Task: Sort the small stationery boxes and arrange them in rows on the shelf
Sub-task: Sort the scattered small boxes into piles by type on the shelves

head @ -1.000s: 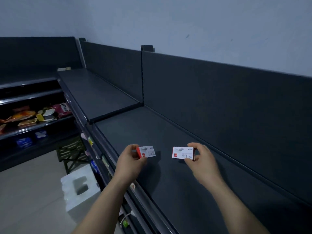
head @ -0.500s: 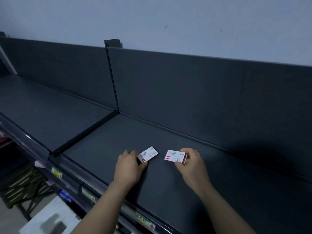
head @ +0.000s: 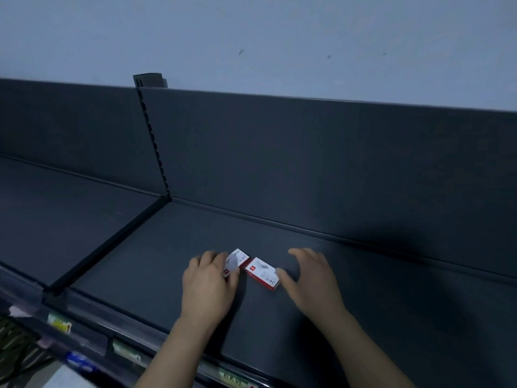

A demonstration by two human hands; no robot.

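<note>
Two small white and red stationery boxes lie side by side on the dark shelf (head: 377, 298). The left box (head: 237, 260) is angled, and its near end sits under the thumb of my left hand (head: 208, 284), which pinches it. The right box (head: 263, 273) rests flat on the shelf and touches the left box at one corner. Just right of it, my right hand (head: 310, 278) hovers with fingers spread, its thumb tip at the box's right end.
A tall dark back panel (head: 307, 163) closes the shelf behind. A slotted upright (head: 152, 135) and a raised divider separate a second shelf section (head: 70, 219) on the left. The front rail carries price labels (head: 127, 354).
Both boxes came down onto the shelf and now lie next to each other. My right hand has let go of its box and spread open. The camera has turned towards the shelf.
</note>
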